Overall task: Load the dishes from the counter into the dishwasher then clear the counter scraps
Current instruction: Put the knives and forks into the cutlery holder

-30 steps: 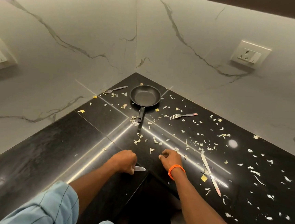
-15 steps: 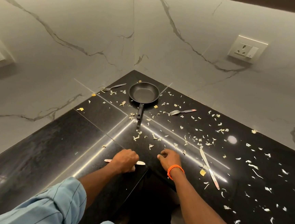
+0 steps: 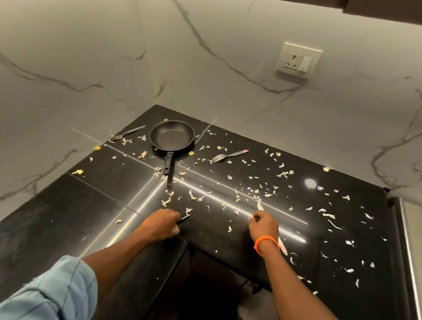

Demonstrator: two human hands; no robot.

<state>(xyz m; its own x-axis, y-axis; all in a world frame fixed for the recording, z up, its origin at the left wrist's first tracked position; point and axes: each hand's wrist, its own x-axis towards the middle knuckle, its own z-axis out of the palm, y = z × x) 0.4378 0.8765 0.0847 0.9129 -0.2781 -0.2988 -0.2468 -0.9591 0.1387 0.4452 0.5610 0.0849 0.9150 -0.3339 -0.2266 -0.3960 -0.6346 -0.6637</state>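
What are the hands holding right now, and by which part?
Left hand is fisted around a knife, only its tip showing. Right hand lies over a second knife; grip unclear.

A home kitchen corner: a polished black stone counter meets white grey-veined marble walls. At 12 o'clock lies a small black non-stick frying pan, at 1 o'clock a white wall socket, with pale food scraps strewn about.

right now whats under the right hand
A table knife lies under the right hand: its tip shows beyond the fingers, its other end past the wrist. The middle is covered, so grip is unclear.
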